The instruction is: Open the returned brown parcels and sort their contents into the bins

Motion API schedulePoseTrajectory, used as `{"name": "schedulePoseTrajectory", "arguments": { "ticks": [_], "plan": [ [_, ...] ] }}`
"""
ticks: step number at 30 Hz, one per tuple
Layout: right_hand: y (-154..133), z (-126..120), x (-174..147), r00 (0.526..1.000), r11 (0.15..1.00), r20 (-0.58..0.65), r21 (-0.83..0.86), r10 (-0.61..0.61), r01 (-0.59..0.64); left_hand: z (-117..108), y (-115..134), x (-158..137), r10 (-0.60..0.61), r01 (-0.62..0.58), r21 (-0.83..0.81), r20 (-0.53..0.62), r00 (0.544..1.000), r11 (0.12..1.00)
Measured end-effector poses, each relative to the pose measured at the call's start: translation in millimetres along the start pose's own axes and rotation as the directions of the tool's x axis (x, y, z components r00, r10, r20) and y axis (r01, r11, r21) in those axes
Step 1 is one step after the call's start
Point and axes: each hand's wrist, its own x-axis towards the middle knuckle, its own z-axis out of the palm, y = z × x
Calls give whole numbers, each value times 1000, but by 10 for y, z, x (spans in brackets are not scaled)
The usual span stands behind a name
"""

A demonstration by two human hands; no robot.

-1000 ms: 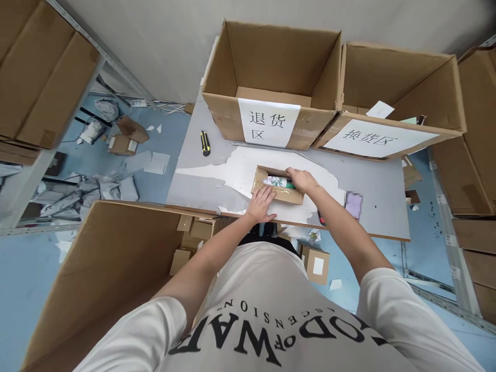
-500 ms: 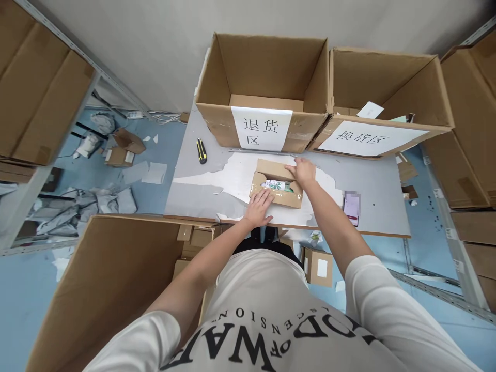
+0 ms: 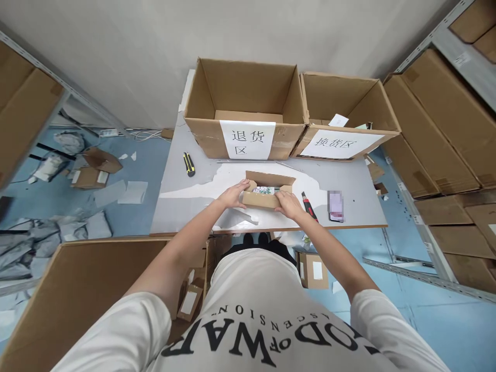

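Observation:
A small open cardboard box [image 3: 260,201] sits on the table with its back flap raised. Inside lies a white item printed with green leaves and flowers [image 3: 265,190]; its kind I cannot make out. My left hand [image 3: 234,195] grips the box's left end. At the front right corner, the fingers of my right hand [image 3: 289,203] are bent over the near wall. A red and black utility knife [image 3: 309,206] lies just right of that hand.
Two large labelled cartons, left [image 3: 289,139] and right [image 3: 351,150], stand along the table's back. A yellow and black utility knife [image 3: 189,164] lies left, a phone [image 3: 335,205] right. Below the table's left front edge is a big open carton [image 3: 96,279]. Shelves with boxes flank both sides.
My left hand has moved from the box's front to its left end, my right from the back right corner to the front right. The red knife has come into view.

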Motion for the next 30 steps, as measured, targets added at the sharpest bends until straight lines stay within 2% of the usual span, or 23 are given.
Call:
{"name": "schedulePoseTrajectory", "arguments": {
  "ticks": [4, 8, 12, 15, 18, 20, 23, 25, 27, 30],
  "plan": [
    [-177, 123, -146, 991, 990, -76, -84, 110, -116, 76, -37, 33, -28, 27, -29, -36, 999, 999],
    [-299, 449, -387, 980, 995, -183, -54, 71, -82, 109, 3, 12, -46, 46, -25, -29, 999, 999],
    [-372, 749, -537, 982, 999, -186, -19, 40, -44, 98, 61, 2, -95, 95, -2, 7, 995, 995],
    [-410, 828, -583, 983, 999, -178, 15, 45, -43, 5, 92, 3, -89, 86, 40, 67, 994, 995],
    [-396, 759, -596, 985, 995, -172, 96, 36, -19, -157, 157, -30, -85, 71, 107, 138, 987, 992],
    [-348, 642, -582, 984, 987, -174, 164, 32, -3, -261, 257, -57, -90, 70, 138, 146, 985, 988],
    [-254, 386, -504, 985, 972, -161, 232, 62, -23, -329, 504, -54, -110, 101, 186, 39, 993, 977],
    [-206, 188, -413, 990, 976, -134, 218, 50, -20, -301, 685, -3, -87, 95, 229, -45, 995, 969],
    [-188, 0, -296, 995, 986, -94, 163, -18, 33, -234, 826, 83, 37, -31, 247, -20, 999, 969],
    [-220, -204, -94, 991, 992, 52, 47, -121, 119, -132, 916, 247, 225, -263, 245, 171, 959, 933]
  ]
}}
